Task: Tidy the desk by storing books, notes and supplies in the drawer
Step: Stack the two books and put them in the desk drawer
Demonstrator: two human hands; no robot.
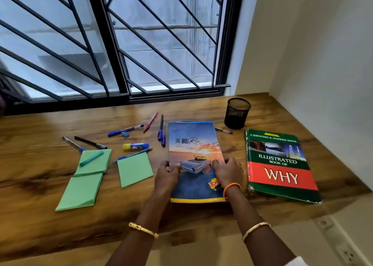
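Note:
A blue notebook [193, 144] with a car and sunset on its cover lies at the middle of the wooden desk [40, 128]. My left hand [166, 176] grips its left edge and my right hand [228, 171] grips its right edge, fingers curled over the cover. To the right lies a thick green and red book [280, 165] titled "WHY". Green paper notes [134, 169] and a second green stack [86, 177] lie to the left. Several pens [161, 130], a glue stick [135, 146] and a blue sharpener [125, 133] are scattered behind them. No drawer is in view.
A black mesh pen cup [237, 112] stands at the back right, with one pen [224, 130] beside it. A barred window [121, 44] runs along the desk's back edge. A wall [323, 64] closes off the right side. Wall sockets [347, 253] sit below the desk at the right.

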